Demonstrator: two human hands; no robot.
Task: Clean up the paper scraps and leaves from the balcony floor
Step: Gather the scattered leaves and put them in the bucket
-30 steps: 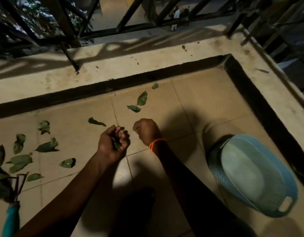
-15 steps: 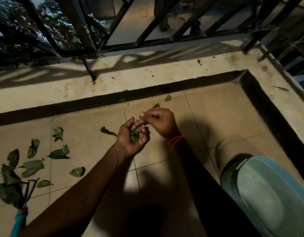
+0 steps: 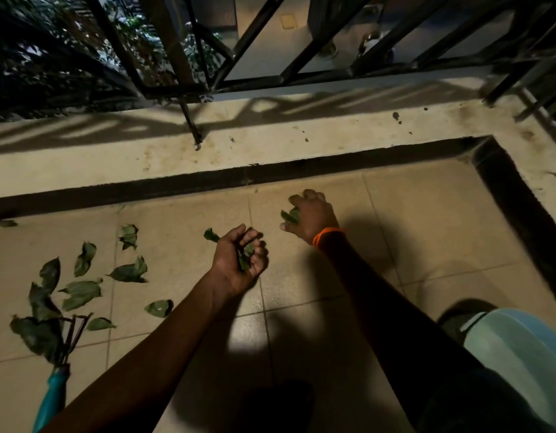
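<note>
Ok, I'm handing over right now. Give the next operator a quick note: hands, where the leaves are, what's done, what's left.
Left hand: palm up, cupped round a bunch of collected leaves.
Right hand: grips a leaf near the ledge.
Done: only the leaves held in the two hands.
Left: one leaf just beyond the left hand; loose leaves scattered at far left, some around the hand rake.
Blue basket sits at lower right; nothing can be seen in it. No paper scraps can be made out.

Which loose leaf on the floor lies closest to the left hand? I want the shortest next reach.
The small leaf just beyond the left hand, almost touching its thumb side. The other floor leaves lie well off to the left, near the hand rake.
</note>
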